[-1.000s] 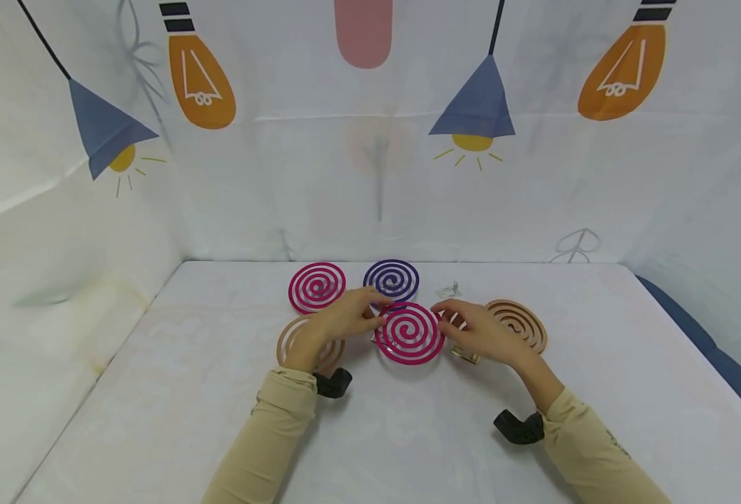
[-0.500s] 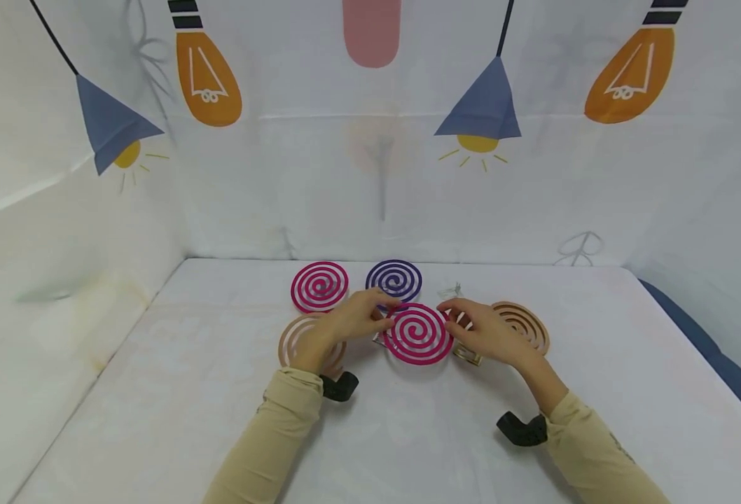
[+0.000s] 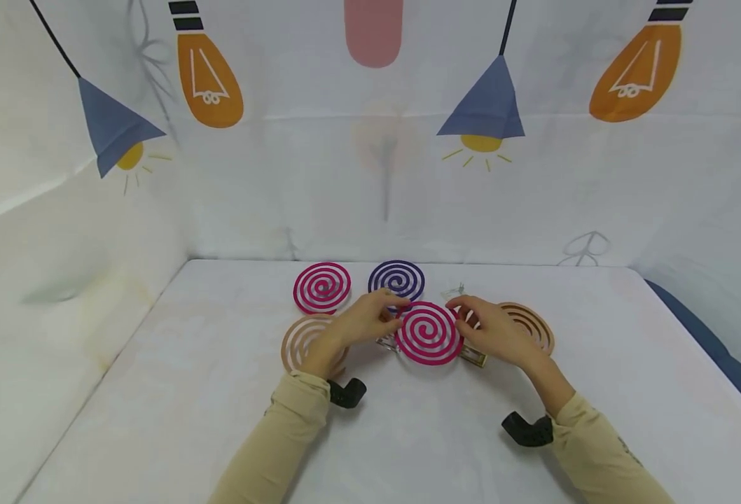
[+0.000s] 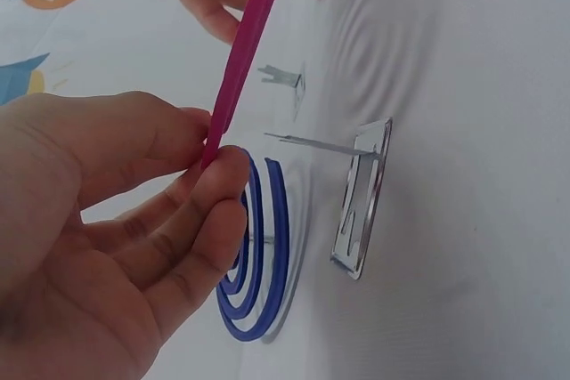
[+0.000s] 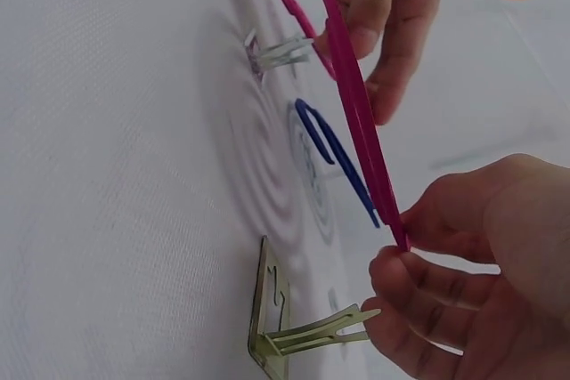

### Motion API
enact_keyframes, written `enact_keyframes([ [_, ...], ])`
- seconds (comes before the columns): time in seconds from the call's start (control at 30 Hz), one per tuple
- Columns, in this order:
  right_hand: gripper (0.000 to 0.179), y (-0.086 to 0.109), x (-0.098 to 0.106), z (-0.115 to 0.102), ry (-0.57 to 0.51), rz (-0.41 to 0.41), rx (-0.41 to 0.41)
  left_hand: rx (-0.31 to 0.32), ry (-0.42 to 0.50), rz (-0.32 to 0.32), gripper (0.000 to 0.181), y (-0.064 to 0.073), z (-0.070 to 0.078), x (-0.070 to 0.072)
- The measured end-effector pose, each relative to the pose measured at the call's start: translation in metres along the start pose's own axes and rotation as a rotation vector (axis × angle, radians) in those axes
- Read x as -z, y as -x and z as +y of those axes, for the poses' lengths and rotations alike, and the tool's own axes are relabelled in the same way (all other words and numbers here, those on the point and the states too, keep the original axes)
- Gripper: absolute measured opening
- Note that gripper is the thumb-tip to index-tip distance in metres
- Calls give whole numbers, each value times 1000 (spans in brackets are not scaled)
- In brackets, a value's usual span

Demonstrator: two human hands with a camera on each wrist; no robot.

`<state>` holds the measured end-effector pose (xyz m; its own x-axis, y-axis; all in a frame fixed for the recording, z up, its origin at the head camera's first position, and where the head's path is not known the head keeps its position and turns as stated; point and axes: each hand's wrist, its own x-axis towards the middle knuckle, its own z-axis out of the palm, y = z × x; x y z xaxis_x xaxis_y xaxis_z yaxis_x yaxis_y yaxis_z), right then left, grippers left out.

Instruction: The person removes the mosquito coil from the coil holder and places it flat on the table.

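A pink mosquito coil [image 3: 429,333] is held above the table between both hands. My left hand [image 3: 361,322] pinches its left edge between thumb and fingers. At the opposite edge my right hand [image 3: 493,329] pinches it the same way. Seen edge-on in the left wrist view, the pink coil [image 4: 249,51] is a thin slanted band. Below it, a silver coil stand [image 4: 361,202] with an upright prong lies near the left hand. A gold-coloured coil stand [image 5: 272,309], its forked prongs raised, lies under the right hand.
Behind the hands are a blue coil [image 3: 396,278] and another pink coil [image 3: 322,288]. A tan coil [image 3: 301,343] lies partly under the left forearm, a brown coil [image 3: 534,329] beyond the right hand. A further small stand [image 3: 454,291] is at the back.
Both hands, with the pink coil between them, have shifted slightly to the right. The grip looks the same, and the head view has turned a little.
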<state>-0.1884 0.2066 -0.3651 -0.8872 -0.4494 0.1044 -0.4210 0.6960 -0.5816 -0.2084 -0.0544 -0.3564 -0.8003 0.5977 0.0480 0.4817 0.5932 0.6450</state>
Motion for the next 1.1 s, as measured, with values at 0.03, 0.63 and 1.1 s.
enact_keyframes([
  [0.03, 32, 0, 0, 0, 1, -1, -6, -4, 7, 6, 44, 0, 0, -1],
  [0.63, 33, 1, 5, 6, 16, 24, -73, -59, 54, 109, 43, -6, 2, -17],
  [1.1, 32, 3, 13, 8, 27, 72, -117, -37, 98, 197, 39, -11, 7, -27],
])
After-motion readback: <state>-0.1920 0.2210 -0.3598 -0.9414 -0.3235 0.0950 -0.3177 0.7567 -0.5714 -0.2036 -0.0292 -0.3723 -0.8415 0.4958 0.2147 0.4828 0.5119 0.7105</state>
